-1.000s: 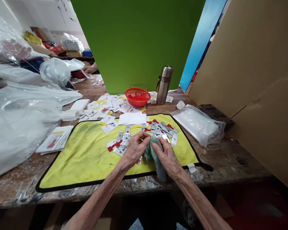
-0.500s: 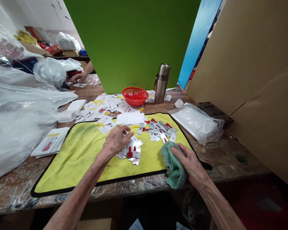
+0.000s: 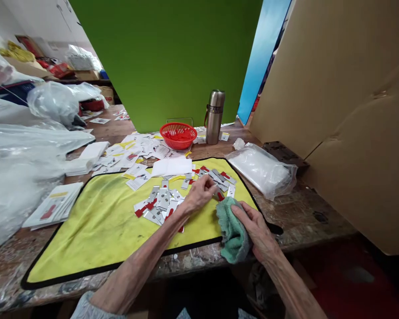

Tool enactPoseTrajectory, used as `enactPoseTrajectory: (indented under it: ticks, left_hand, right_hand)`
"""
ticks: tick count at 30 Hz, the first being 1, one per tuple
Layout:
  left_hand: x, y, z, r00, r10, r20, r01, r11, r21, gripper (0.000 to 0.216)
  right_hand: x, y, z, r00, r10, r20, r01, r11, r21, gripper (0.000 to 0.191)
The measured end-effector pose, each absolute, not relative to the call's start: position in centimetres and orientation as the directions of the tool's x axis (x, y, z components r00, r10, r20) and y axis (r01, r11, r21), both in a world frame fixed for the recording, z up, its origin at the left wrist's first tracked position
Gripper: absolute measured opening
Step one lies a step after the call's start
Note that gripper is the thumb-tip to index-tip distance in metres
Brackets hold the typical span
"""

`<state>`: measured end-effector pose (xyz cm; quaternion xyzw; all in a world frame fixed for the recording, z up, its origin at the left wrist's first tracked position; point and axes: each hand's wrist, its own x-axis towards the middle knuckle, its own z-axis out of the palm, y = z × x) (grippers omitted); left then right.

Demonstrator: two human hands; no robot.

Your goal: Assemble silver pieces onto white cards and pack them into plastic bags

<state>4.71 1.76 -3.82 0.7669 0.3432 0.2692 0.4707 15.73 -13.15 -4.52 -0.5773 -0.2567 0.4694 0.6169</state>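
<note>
Green cloth [image 3: 232, 232] is bunched in the right hand [image 3: 256, 230], fingers closed over it, and it sits at the edge of the yellow mat [image 3: 86, 235], partly over the black border. The left hand [image 3: 201, 193] is narrow, fingers drawn together just above the metal tags [image 3: 161, 201]; can't tell if it pinches one. The tags are silver with red parts and lie in loose heaps on the mat, near a white paper stack [image 3: 171, 167].

The mat lies on a worn wooden bench [image 3: 306, 226] with paint marks. Loose printed cards [image 3: 136, 148] cover the bench behind the mat, around a red basket [image 3: 178, 135] and beside a steel flask [image 3: 215, 117]. A clear bag of white items [image 3: 261, 170] is on the right, clear plastic sheets [image 3: 20, 164] on the left. A green board [image 3: 166, 57] stands ahead, cardboard [image 3: 352, 110] on the right, and boxes sit on a far shelf [image 3: 81, 79].
</note>
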Motion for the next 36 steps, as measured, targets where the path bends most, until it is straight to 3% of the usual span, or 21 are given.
enactPoseTrajectory:
  ticks: [3,5,7,12,17,20,23,26,29,31,34,36]
  left_hand:
    - [3.6,2.0,-3.0,0.585,0.809,-0.059,0.093,0.005,0.996,0.011]
    - [3.1,1.6,-2.3,0.608,0.786,-0.112,0.051,0.102,0.993,0.012]
    - [2.7,0.9,-1.7,0.664,0.733,-0.151,0.039,0.169,0.985,0.017]
    - [2.0,-0.7,-1.7,0.714,0.665,-0.218,0.040,0.273,0.961,0.027]
    - [1.5,-0.9,-2.6,0.657,0.719,-0.227,0.025,0.281,0.959,0.024]
    - [1.4,-1.0,-2.9,0.638,0.731,-0.243,0.027,0.294,0.956,0.023]
    - [1.3,-1.0,-2.7,0.616,0.748,-0.248,0.024,0.297,0.955,0.025]
    - [0.9,-0.9,-2.4,0.583,0.770,-0.258,0.035,0.294,0.955,0.026]
    - [-0.3,-0.6,-2.1,0.550,0.785,-0.284,0.053,0.306,0.950,0.026]
    - [-1.7,-0.1,-1.8,0.525,0.797,-0.298,0.087,0.298,0.951,0.027]
    - [-4.4,1.3,-0.9,0.497,0.821,-0.282,0.282,0.154,0.947,0.025]
    - [-5.3,2.3,-0.2,0.434,0.883,-0.177,0.495,-0.070,0.866,0.021]
  right_hand:
    - [16.6,-13.1,-4.0,0.554,0.814,-0.178,-0.209,-0.071,-0.975,0.032]
    - [16.8,-12.5,-3.6,0.600,0.796,-0.076,-0.097,-0.021,-0.995,0.030]
    - [16.5,-11.5,-3.4,0.524,0.852,0.011,0.032,-0.007,-0.999,0.029]
    - [15.0,-9.4,-3.1,0.290,0.955,0.053,0.308,-0.041,-0.951,0.026]
    - [15.0,-9.2,-2.8,0.174,0.985,-0.003,0.349,-0.064,-0.935,0.024]
    - [14.9,-9.1,-3.1,0.198,0.980,-0.018,0.420,-0.101,-0.902,0.023]
    - [14.5,-9.1,-3.5,0.225,0.974,-0.038,0.347,-0.116,-0.931,0.029]
    - [14.2,-9.6,-3.6,0.123,0.992,-0.042,0.194,-0.065,-0.979,0.031]
    - [14.5,-10.3,-3.3,0.042,0.998,-0.044,0.220,-0.053,-0.974,0.028]
    - [15.0,-10.6,-3.3,0.124,0.990,-0.062,0.185,-0.085,-0.979,0.030]
    - [15.6,-11.0,-3.7,0.262,0.958,-0.116,0.029,-0.127,-0.991,0.035]
    - [16.0,-11.1,-4.3,0.278,0.950,-0.140,-0.022,-0.140,-0.990,0.036]
